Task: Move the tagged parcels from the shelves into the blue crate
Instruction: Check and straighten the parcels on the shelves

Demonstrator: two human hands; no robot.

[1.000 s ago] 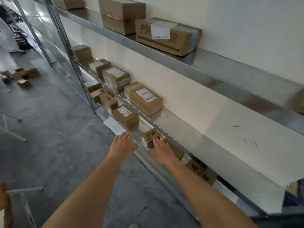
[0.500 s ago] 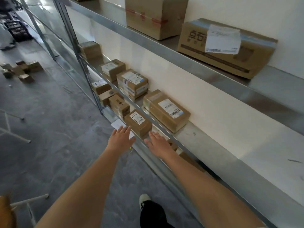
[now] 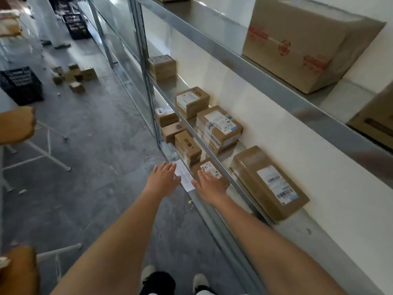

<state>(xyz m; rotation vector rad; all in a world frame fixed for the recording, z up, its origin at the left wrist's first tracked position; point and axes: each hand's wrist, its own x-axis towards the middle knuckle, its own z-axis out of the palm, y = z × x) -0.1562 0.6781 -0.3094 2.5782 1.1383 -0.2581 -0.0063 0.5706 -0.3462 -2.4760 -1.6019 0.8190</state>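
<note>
Grey concrete floor (image 3: 89,171) beside a long metal shelving unit (image 3: 214,152) set against a white wall. Labelled cardboard parcels lie on the middle shelf, among them a large flat parcel (image 3: 269,184) and a stacked pair (image 3: 219,127); smaller ones sit on the shelf below. Left hand (image 3: 163,179), fingers straight and spread, its grip wide, hovers over a white paper slip (image 3: 184,175). Right hand (image 3: 209,185), also flat and holding nothing, reaches over a small labelled parcel (image 3: 209,168) on the lower shelf; contact cannot be told. Dark crates (image 3: 20,85) stand on the floor well apart.
</note>
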